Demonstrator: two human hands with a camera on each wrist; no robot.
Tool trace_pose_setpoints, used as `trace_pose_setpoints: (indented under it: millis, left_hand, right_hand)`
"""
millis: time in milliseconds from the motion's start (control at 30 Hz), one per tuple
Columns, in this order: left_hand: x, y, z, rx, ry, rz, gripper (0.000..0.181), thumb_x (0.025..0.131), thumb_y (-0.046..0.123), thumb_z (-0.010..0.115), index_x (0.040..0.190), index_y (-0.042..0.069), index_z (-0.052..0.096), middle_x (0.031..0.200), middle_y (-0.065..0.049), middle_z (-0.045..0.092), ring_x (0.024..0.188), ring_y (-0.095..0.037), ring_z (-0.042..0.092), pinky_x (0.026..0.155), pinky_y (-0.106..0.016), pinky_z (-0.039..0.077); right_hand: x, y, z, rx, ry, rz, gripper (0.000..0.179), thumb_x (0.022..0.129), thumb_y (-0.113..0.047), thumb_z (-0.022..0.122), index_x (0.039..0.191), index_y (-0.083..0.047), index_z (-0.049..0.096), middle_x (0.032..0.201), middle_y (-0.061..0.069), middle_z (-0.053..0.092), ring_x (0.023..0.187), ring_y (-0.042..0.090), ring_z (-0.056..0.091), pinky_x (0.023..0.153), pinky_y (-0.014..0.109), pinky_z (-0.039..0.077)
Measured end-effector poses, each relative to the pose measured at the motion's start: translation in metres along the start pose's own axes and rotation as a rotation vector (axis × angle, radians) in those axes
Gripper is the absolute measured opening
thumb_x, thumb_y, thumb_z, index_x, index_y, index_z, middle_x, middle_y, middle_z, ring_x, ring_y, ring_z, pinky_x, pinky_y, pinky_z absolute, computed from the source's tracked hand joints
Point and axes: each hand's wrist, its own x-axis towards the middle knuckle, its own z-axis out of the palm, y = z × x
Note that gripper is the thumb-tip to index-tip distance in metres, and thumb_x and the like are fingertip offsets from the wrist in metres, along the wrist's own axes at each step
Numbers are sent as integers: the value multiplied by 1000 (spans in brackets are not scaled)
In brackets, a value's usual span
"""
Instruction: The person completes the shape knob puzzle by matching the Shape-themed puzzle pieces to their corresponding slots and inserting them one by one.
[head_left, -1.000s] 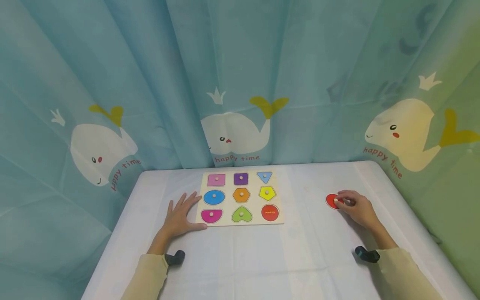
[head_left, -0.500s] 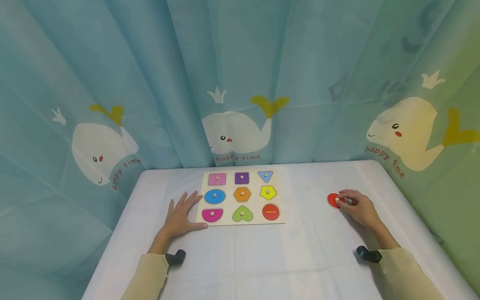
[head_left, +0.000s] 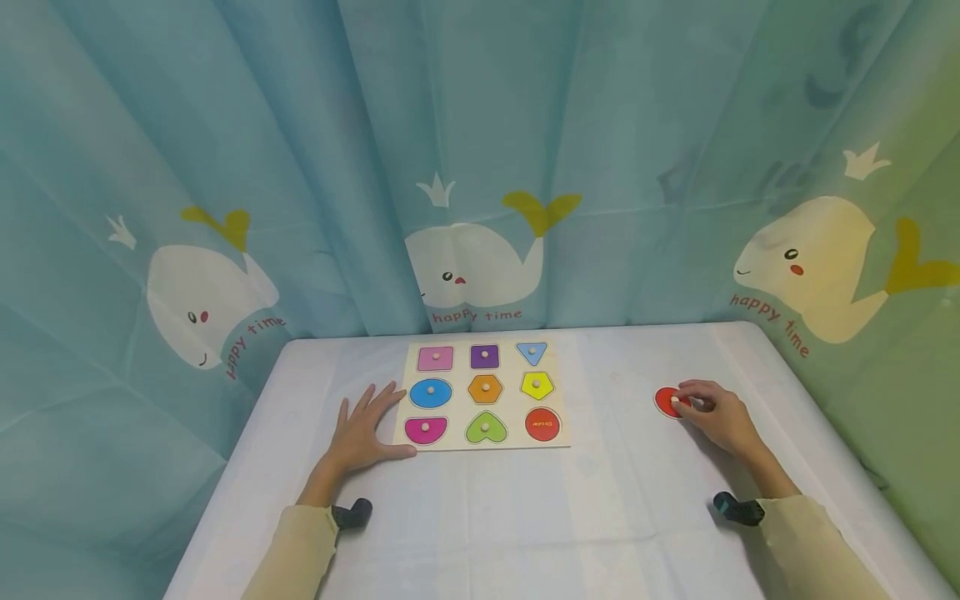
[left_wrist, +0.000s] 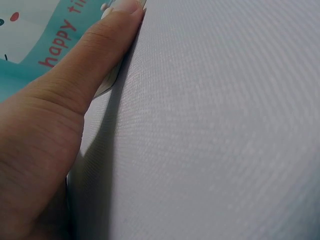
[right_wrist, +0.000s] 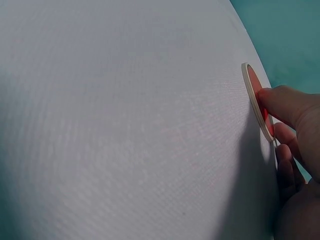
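A cream wooden peg puzzle board (head_left: 513, 406) lies at the back middle of the table, with several coloured knobbed shapes set in it. Its front right recess (head_left: 542, 425) is a red circle with printed lettering and no knob. My left hand (head_left: 360, 437) is spread, its fingertips at the board's left side and its thumb at the front left corner; the left wrist view shows the thumb (left_wrist: 95, 52) along the edge. To the right, thumb and fingers of my right hand (head_left: 716, 415) pinch the white knob of a round red puzzle piece (head_left: 664, 402), seen edge-on (right_wrist: 255, 97) in the right wrist view.
A white cloth (head_left: 525, 517) covers the table. Behind it hangs a blue-green curtain (head_left: 637, 167) printed with whales, close along the table's back edge. Small dark devices sit at my left cuff (head_left: 352, 514) and right cuff (head_left: 738, 508).
Both hands, the board and the red piece hold nearly the same places; the whole head view has shifted slightly.
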Motion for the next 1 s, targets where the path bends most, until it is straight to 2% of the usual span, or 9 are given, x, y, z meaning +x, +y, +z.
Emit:
trace_pose_setpoints:
  millis: [167, 333, 433, 567, 700, 867, 933, 1000]
  left_hand:
    - [-1, 1, -1, -8, 6, 5, 104, 69, 62, 85, 154, 19, 46, 165, -13, 34, 154, -44, 16, 116, -75, -3]
    - [0, 2, 0, 1, 24, 23, 104, 69, 63, 85, 154, 18, 46, 164, -15, 35, 153, -46, 18, 115, -77, 0]
    - [-1, 2, -1, -2, 16, 16, 104, 69, 63, 85, 154, 18, 46, 165, -14, 34, 154, -45, 17, 115, -77, -1]
    - [0, 1, -1, 9, 2, 2, 104, 70, 63, 85, 155, 18, 45, 165, -14, 34, 154, -44, 16, 116, -76, -2]
    - [0, 1, 0, 8, -9, -9, 103, 70, 62, 85, 155, 20, 45, 166, -13, 33, 155, -43, 15, 117, -75, -3]
    - [0, 0, 1, 0, -5, -6, 103, 70, 62, 85, 155, 20, 45, 166, -12, 33, 155, -43, 15, 117, -74, -3]
    - [0, -1, 1, 1, -4, -4, 103, 70, 62, 85, 155, 20, 45, 166, -12, 33, 155, -43, 15, 117, -74, -3]
    - [0, -1, 1, -2, -7, -4, 103, 70, 62, 85, 155, 20, 45, 166, -12, 33, 155, -43, 15, 117, -74, -3]
  right_hand:
    - [1, -2, -1, -12, -9, -6, 20, 94, -11, 74, 109, 2, 74, 129, 28, 61, 119, 49, 57, 98, 64, 50]
    - [4, -7, -4, -34, -22, -33, 14, 92, -8, 76, 104, -1, 73, 124, 28, 63, 109, 45, 61, 91, 60, 55]
    - [7, -13, -8, -38, -32, -31, 14, 92, -8, 76, 103, -1, 73, 122, 28, 64, 103, 43, 63, 87, 57, 57]
    - [13, -27, -12, -34, -62, -27, 17, 93, -11, 76, 107, -1, 73, 125, 28, 63, 106, 44, 62, 87, 58, 57]
    - [19, -44, -14, -33, -63, -76, 20, 93, -10, 76, 109, 1, 73, 127, 27, 63, 108, 44, 62, 87, 53, 58]
    - [24, -64, -12, -20, -26, -168, 19, 90, -6, 78, 106, 2, 75, 122, 25, 66, 103, 41, 65, 77, 31, 57]
    - [25, -71, -9, -13, -23, -186, 19, 89, -6, 79, 106, 3, 75, 121, 24, 67, 102, 40, 66, 75, 30, 56]
    - [26, -77, -5, -7, -27, -190, 20, 89, -6, 79, 107, 3, 75, 122, 24, 67, 102, 40, 66, 77, 35, 57]
